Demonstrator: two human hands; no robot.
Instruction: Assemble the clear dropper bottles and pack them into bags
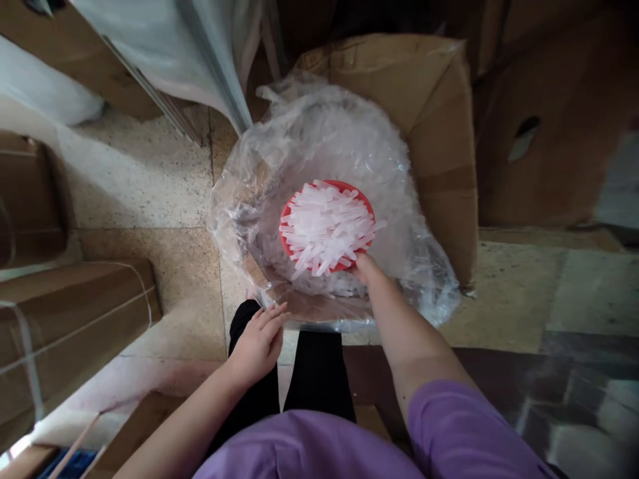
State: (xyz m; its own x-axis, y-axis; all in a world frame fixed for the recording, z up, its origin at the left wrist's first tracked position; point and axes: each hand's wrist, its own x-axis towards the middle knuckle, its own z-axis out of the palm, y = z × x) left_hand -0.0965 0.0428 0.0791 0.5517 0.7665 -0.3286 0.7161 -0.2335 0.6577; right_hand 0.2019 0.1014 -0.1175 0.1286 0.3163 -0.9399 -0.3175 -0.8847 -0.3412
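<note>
A red bowl (367, 199) heaped with several short translucent white plastic sticks (324, 226) hangs over a clear plastic bag (319, 133) that lines an open cardboard box (439, 133). My right hand (368, 269) grips the bowl's near rim, fingers closed on it. The bag holds many more of the same sticks. My left hand (259, 339) hovers by the box's near edge, above my black trouser leg, fingers together and loosely curled, holding nothing that I can see.
Strapped cardboard boxes (70, 319) stand at the left on the speckled floor (150, 179). More cartons (549, 113) rise at the right and behind. A grey plastic sheet (190, 46) hangs at the upper left.
</note>
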